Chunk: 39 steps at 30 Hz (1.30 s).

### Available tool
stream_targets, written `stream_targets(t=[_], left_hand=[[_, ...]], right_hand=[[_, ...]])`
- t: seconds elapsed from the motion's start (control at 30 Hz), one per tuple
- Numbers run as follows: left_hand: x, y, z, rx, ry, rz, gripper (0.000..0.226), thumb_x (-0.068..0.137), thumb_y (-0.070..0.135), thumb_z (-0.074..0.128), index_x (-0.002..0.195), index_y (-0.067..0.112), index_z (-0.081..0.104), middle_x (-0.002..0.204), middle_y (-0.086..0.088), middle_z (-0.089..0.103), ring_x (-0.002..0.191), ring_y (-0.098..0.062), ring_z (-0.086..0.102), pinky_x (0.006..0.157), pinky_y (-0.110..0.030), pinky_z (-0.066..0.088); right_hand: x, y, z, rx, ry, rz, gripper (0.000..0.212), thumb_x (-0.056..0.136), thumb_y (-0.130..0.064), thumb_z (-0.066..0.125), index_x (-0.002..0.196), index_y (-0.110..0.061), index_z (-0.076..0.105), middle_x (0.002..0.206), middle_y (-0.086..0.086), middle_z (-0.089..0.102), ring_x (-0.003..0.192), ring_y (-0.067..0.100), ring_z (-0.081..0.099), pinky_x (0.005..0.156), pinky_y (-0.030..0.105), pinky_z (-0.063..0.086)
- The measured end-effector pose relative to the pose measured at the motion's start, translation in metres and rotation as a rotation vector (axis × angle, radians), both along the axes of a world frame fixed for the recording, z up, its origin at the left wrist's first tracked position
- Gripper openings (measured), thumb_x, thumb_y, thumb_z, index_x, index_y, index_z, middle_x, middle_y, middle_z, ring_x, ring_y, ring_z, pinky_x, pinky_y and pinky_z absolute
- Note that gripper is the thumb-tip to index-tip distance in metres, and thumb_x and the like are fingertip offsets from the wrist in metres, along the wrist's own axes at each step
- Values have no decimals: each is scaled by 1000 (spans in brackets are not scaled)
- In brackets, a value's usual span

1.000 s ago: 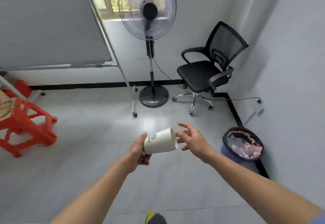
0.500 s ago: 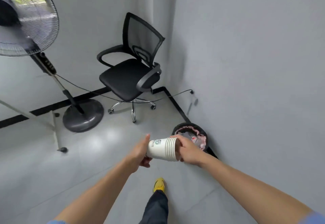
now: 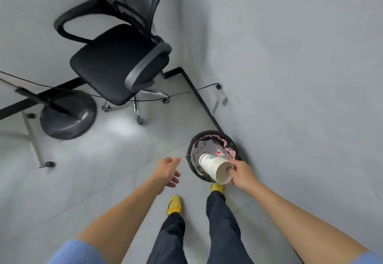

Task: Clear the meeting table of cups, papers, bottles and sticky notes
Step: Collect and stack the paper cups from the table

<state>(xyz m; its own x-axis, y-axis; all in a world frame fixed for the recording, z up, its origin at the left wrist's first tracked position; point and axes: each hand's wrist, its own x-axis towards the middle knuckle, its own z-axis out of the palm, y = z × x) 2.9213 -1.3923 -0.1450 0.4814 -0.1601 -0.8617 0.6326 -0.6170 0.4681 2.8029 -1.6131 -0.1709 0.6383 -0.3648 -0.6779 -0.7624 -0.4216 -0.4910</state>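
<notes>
The stack of paper cups (image 3: 213, 166) is, I judge, very light and thin-walled. It would crush if squeezed on its side, and the nested cups could slide apart. The stiffer rolled rim at the mouth looks like the safest place to take hold. The right hand (image 3: 241, 172) grasps it there, with fingers hooked into the open mouth. The stack is white, with several rims close together and a small grey-green logo near its bottom. It hangs tilted, bottom pointing away from the right hand, above the black-lined waste bin (image 3: 208, 133) that holds crumpled rubbish. The left hand (image 3: 167, 171) is released and holds nothing, apart from the cups on their left.
</notes>
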Motion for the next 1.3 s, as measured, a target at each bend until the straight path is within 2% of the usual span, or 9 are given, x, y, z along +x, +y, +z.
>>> stream_targets(t=[0.13,0.3,0.43,0.5,0.57,0.67,1.0,1.2,1.3], left_hand=[[19,-31,-72,116,11,73,38,97,37,47,114,3,54,89,-13,61,68,-24,59,58,-34,51],[32,-72,-188,220,49,96,39,93,33,53,123,8,52,95,-12,60,79,-26,60,59,-33,51],[34,-95,-276,246,93,41,52,91,33,54,138,14,43,110,-11,60,105,-33,60,89,-44,54],[34,-102,-318,268,95,0,58,90,30,54,144,15,36,130,-13,55,116,-35,56,98,-48,50],[31,-109,-353,292,106,-21,61,90,24,55,147,14,32,142,-13,47,116,-34,55,98,-48,50],[25,-118,-384,300,127,-45,60,89,19,56,143,10,34,130,-13,52,108,-32,56,94,-48,52],[21,-116,-328,302,91,-161,45,92,23,52,136,11,50,129,-15,59,116,-32,57,98,-45,51],[26,-98,-222,235,-10,-183,30,92,23,51,119,11,58,107,-13,65,101,-32,65,81,-38,53],[29,-78,-151,240,-96,-190,32,92,27,51,119,13,58,105,-13,66,98,-32,66,77,-35,51]], right_hand=[[30,-51,-88,-14,122,24,29,91,-20,47,114,-19,65,104,9,69,90,32,67,79,44,57],[63,-87,-211,-51,226,83,34,93,-18,49,123,-19,63,118,14,66,104,35,61,77,32,46],[75,-93,-303,-61,235,105,34,94,-16,50,125,-14,63,126,13,64,110,35,59,85,36,46],[77,-92,-348,-64,240,110,37,95,-16,50,131,-15,59,130,11,62,114,34,57,86,34,44],[77,-91,-385,-91,238,129,38,95,-18,50,132,-16,58,129,10,62,115,33,57,87,36,45],[73,-88,-416,-130,221,164,34,94,-19,52,127,-22,61,124,9,63,112,34,58,86,39,47],[56,-89,-355,-54,270,192,33,97,-16,47,126,-16,62,128,11,62,114,32,58,92,37,48],[71,-70,-250,-31,246,272,24,93,-17,51,108,-13,70,115,9,69,103,28,63,89,40,53],[86,-48,-174,-63,177,340,25,93,-19,51,108,-19,71,116,5,69,106,28,62,89,37,52]])
